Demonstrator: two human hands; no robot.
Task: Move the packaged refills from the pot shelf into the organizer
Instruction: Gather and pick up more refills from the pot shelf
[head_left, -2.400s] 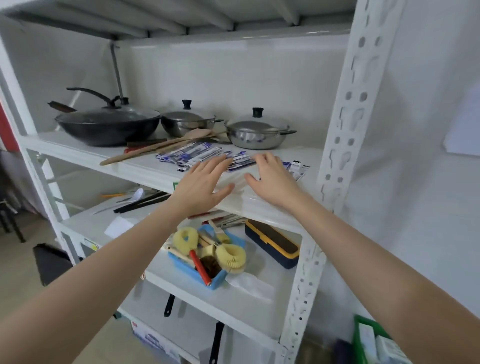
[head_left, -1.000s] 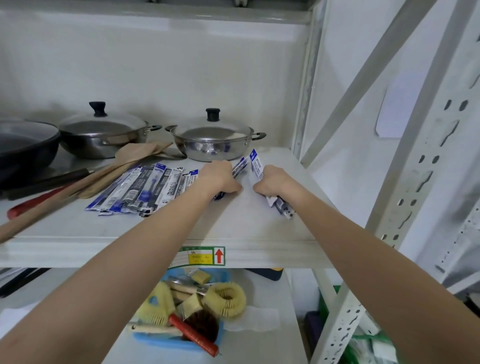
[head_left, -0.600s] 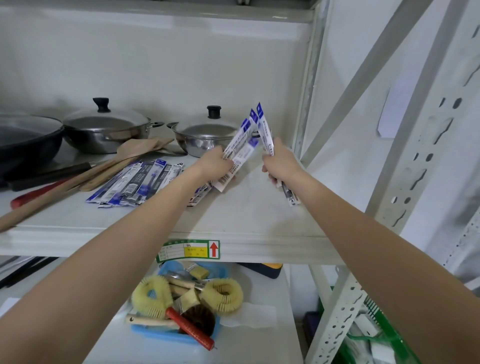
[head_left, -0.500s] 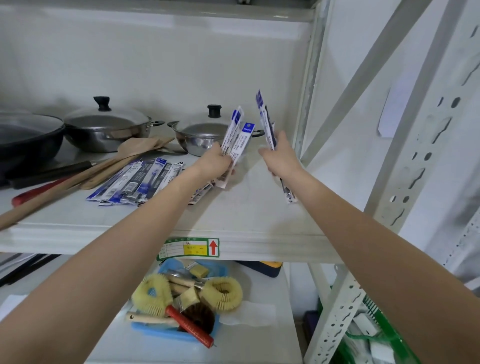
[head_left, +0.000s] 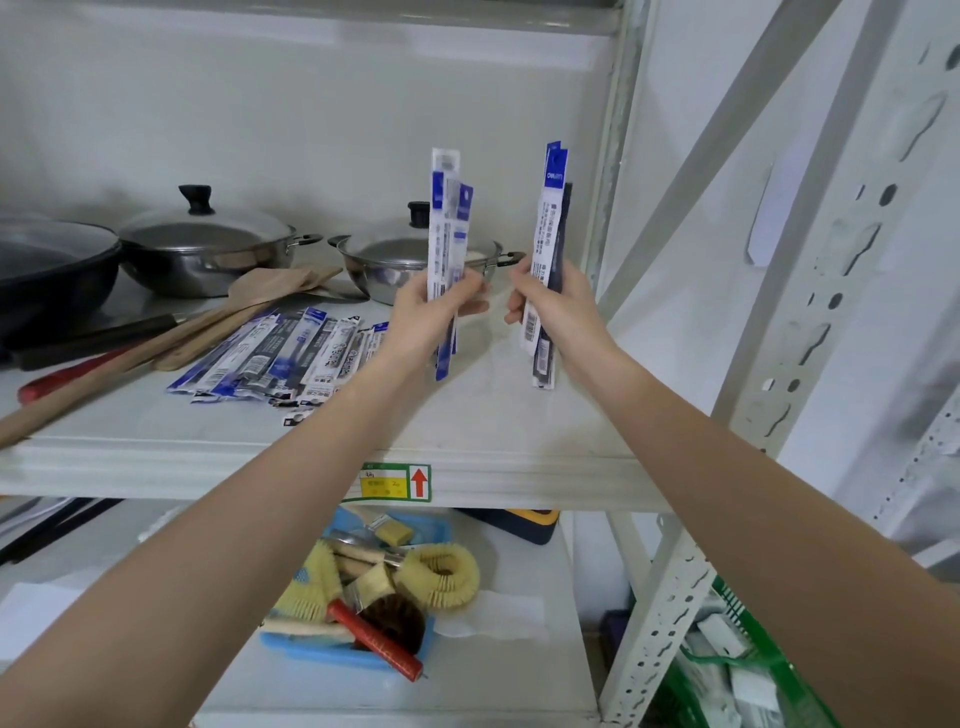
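My left hand (head_left: 427, 312) grips a few long blue-and-white packaged refills (head_left: 445, 228), held upright above the pot shelf (head_left: 493, 415). A second upright bunch of refill packs (head_left: 551, 218) sits in my right hand (head_left: 558, 306), a short way to the right. Both bunches are off the shelf surface. Several more refill packs (head_left: 280, 353) lie fanned out flat on the shelf to the left of my hands. A blue-and-yellow case (head_left: 524, 522), perhaps the organizer, peeks out on the shelf below, mostly hidden.
Two lidded steel pots (head_left: 208, 249) (head_left: 410, 260), a black wok (head_left: 47, 275) and wooden spatulas (head_left: 156, 338) crowd the back and left of the shelf. A blue tray of brushes (head_left: 363, 597) sits on the lower shelf. A white upright post (head_left: 753, 389) and a green basket (head_left: 748, 675) stand at right.
Both hands closed on refill packs lying on the shelf, lifted them and tipped them upright. The view moved closer and to the right.
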